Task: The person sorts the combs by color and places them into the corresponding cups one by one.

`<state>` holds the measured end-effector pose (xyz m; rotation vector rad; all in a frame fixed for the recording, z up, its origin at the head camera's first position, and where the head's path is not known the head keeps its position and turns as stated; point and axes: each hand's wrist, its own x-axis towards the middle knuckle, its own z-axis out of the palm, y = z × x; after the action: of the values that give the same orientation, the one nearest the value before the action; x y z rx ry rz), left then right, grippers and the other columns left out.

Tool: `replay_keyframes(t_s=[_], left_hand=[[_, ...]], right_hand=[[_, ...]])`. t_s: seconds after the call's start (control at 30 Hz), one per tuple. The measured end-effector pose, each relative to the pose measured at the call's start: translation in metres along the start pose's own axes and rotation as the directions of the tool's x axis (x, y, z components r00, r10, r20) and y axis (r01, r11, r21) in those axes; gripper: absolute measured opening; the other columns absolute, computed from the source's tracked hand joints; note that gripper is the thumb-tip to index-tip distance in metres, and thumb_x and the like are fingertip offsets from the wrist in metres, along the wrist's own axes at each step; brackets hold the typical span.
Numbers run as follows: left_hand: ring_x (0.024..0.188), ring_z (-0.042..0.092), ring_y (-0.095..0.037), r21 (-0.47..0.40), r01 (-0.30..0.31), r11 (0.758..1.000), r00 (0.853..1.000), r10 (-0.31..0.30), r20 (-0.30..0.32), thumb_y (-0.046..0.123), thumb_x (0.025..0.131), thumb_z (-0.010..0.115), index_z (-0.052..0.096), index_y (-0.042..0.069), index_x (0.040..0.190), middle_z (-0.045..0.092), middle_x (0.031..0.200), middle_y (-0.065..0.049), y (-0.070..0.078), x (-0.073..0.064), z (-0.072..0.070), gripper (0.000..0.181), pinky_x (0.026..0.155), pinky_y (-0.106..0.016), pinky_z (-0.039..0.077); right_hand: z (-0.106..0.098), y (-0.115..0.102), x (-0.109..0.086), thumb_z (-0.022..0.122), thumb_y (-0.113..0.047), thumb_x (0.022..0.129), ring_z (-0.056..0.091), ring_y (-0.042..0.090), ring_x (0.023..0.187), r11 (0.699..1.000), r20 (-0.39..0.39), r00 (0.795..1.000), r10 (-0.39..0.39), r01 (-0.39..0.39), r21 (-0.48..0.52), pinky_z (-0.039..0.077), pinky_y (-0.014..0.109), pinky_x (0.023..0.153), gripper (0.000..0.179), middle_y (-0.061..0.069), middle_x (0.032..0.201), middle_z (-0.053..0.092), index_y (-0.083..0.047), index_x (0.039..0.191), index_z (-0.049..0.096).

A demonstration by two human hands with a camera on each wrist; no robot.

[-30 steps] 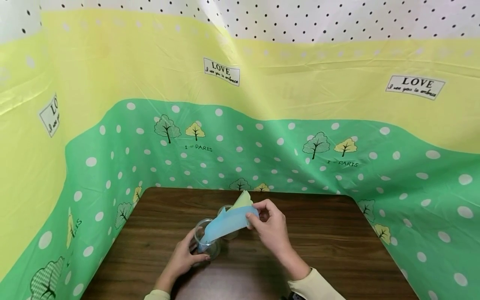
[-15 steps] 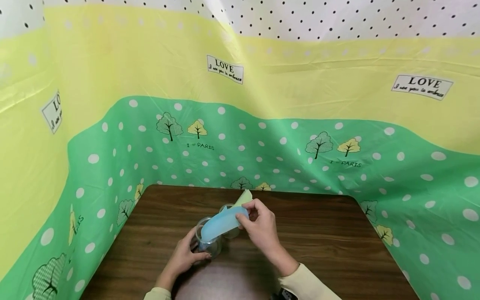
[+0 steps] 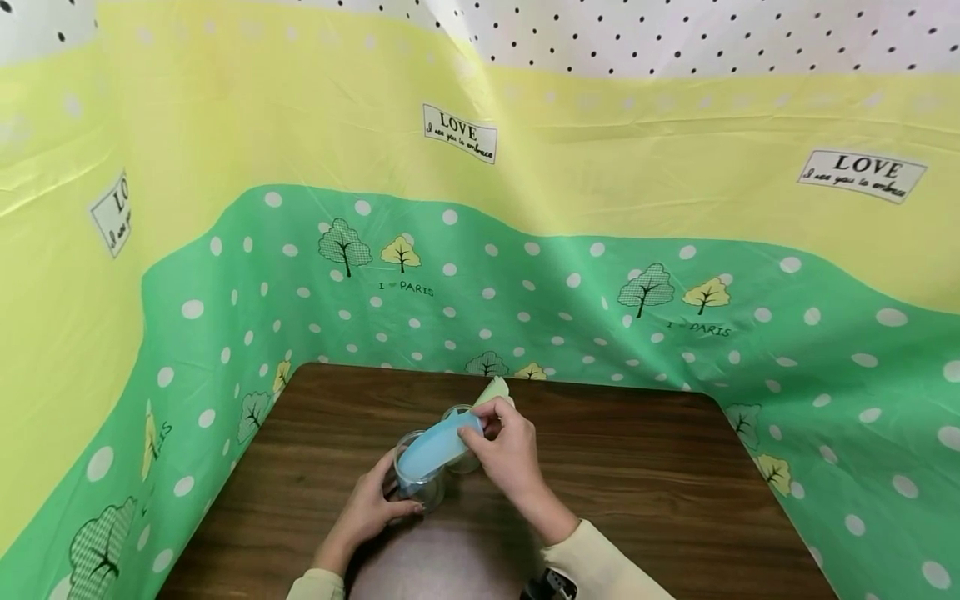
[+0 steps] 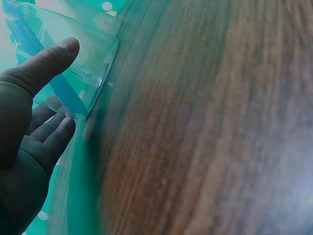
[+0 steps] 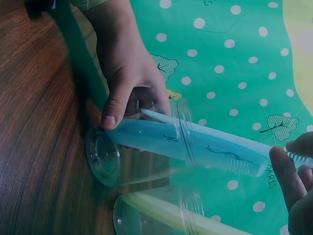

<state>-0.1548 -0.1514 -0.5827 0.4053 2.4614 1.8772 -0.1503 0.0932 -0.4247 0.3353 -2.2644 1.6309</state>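
In the head view a blue comb (image 3: 433, 447) slants into a clear plastic jar (image 3: 426, 493), its lower end inside. My right hand (image 3: 512, 446) pinches the comb's upper end between thumb and fingers. Around the jar's left side, my left hand (image 3: 371, 502) grips it with the thumb in front. The right wrist view shows the comb (image 5: 215, 147) reaching down near the jar's base, with fine teeth along its edge. Close behind stands a second clear jar (image 3: 463, 463), with a pale yellow-green comb (image 3: 496, 388) leaning in it, partly hidden by my right hand.
A dark wood-grain table (image 3: 637, 492) carries both jars. Its far edge meets a green and yellow printed curtain (image 3: 570, 275), which also hangs along the left and right sides.
My right hand has moved left and slightly down toward the held jar, and less of the blue comb shows above its rim. My left hand keeps its grip. The view has shifted slightly.
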Motion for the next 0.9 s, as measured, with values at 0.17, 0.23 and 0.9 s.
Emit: replay_keyframes(t_s=[0.17,0.23,0.9], left_hand=[[0.137,0.053,-0.036,-0.003,-0.019,1.0,1.0,0.019,0.004,0.01,0.072,0.093,0.042,0.017,0.154,0.054,0.149,-0.019,0.001,0.001,0.001,0.097,0.108,-0.035,0.049],[0.137,0.053,-0.036,0.003,-0.026,1.0,1.0,0.026,0.005,0.011,0.072,0.094,0.042,0.017,0.155,0.054,0.149,-0.018,0.001,0.001,0.002,0.097,0.108,-0.034,0.05],[0.133,0.054,-0.042,0.036,-0.057,0.998,0.998,0.057,0.008,0.01,0.074,0.093,0.042,0.01,0.153,0.055,0.147,-0.022,-0.001,-0.001,0.002,0.094,0.104,-0.033,0.053]], right_hand=[[0.003,0.003,0.001,0.086,-0.004,0.08,0.061,0.012,0.073,0.999,-0.008,1.0,-0.024,0.023,-0.048,0.057,0.023,0.06,0.023,0.003,0.082,0.067,-0.01,0.098,0.072],[0.006,0.003,0.002,0.086,-0.004,0.079,0.062,0.012,0.074,0.998,-0.001,1.0,-0.029,0.029,-0.058,0.057,0.023,0.062,0.024,0.002,0.082,0.067,-0.009,0.099,0.073],[0.022,0.009,0.007,0.089,-0.016,0.08,0.061,0.015,0.074,0.98,0.107,0.993,-0.04,0.059,-0.189,0.051,0.018,0.064,0.031,0.004,0.085,0.066,-0.008,0.106,0.074]])
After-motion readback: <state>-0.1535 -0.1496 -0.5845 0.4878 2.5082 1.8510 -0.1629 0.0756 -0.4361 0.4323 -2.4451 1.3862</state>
